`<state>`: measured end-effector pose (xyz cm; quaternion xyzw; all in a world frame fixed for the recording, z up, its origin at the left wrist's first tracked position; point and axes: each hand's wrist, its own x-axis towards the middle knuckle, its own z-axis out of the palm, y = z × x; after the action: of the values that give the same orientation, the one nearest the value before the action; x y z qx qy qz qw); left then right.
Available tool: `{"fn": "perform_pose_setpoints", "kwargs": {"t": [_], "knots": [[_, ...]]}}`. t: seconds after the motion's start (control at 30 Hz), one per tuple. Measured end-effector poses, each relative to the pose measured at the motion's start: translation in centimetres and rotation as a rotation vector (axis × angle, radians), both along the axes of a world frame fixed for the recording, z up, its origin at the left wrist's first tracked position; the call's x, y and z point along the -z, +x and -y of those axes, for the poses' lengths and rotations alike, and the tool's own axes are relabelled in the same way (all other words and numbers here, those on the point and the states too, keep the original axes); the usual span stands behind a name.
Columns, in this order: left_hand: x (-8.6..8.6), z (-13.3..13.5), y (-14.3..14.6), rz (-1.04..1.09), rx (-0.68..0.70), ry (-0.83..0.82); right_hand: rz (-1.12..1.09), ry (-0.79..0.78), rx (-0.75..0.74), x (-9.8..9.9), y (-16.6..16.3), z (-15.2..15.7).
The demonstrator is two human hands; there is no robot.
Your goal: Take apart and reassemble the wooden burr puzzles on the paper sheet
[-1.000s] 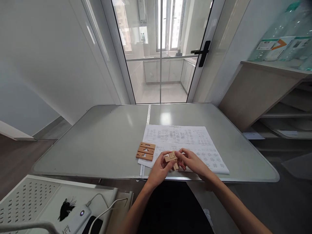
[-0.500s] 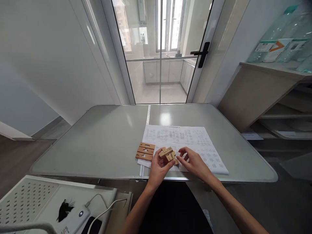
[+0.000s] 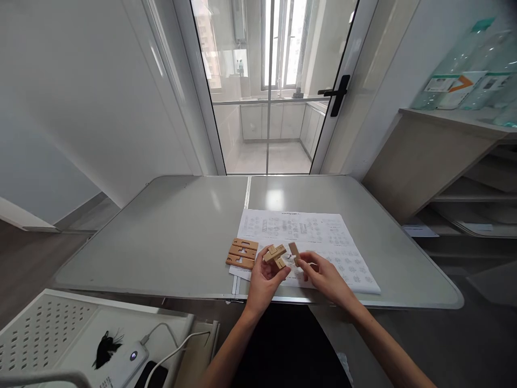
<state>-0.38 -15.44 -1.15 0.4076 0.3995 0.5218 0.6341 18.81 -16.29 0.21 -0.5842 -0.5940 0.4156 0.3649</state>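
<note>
Grey table, glass door right behind it. Left hand has its fingers curled round the interlocked wooden blocks above the printed sheet, probably to steady them; right hand pinches a loose stick just beside. Slotted boards overlap the sheet's left edge, and both hands block some print.

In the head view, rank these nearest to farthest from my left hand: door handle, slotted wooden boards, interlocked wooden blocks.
1. Interlocked wooden blocks: held in your left hand.
2. Slotted wooden boards: left of that hand.
3. Door handle: beyond the table, farther right.
</note>
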Motion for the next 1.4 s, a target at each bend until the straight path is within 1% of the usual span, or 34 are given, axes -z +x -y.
{"fn": "perform_pose_setpoints", "kwargs": {"t": [0.13,0.2,0.27,0.43,0.53,0.67,0.77,0.87,0.97,1.17,1.27,1.4], "knots": [[0.2,-0.1,-0.1,-0.03,0.015,0.005,-0.209,-0.06,-0.053,-0.8,0.0,0.3],[0.2,-0.2,-0.1,-0.024,0.035,0.031,-0.356,-0.093,-0.068,-0.9,-0.5,0.4],[0.1,-0.1,-0.1,-0.018,0.065,0.051,-0.455,-0.108,-0.078,-1.0,-1.1,0.6],[-0.2,0.0,-0.2,-0.01,0.101,0.045,-0.464,-0.1,-0.086,-1.0,-2.0,0.7],[-0.3,0.2,-0.3,-0.029,0.11,0.061,-0.481,-0.154,-0.086,-1.4,-1.8,1.0],[-0.3,0.4,-0.3,-0.145,0.125,0.097,-0.577,-0.239,-0.159,-2.5,-1.1,1.6],[-0.3,0.6,-0.2,-0.24,0.113,0.118,-0.651,-0.264,-0.19,-3.1,-0.9,1.9],[-0.1,0.7,-0.2,-0.297,0.125,0.153,-0.647,-0.26,-0.168,-3.2,-0.9,2.0],[0.0,0.8,-0.2,-0.316,0.125,0.18,-0.649,-0.27,-0.094,-2.9,-1.1,2.2],[0.3,1.0,0.0,-0.404,0.065,0.229,-0.82,-0.285,0.091,-2.0,-2.1,2.9],[0.5,1.1,0.1,-0.441,0.046,0.25,-0.901,-0.296,0.114,-1.6,-2.7,3.2],[0.4,1.2,0.0,-0.484,0.015,0.291,-0.972,-0.296,0.104,-1.2,-3.4,3.7]]}}
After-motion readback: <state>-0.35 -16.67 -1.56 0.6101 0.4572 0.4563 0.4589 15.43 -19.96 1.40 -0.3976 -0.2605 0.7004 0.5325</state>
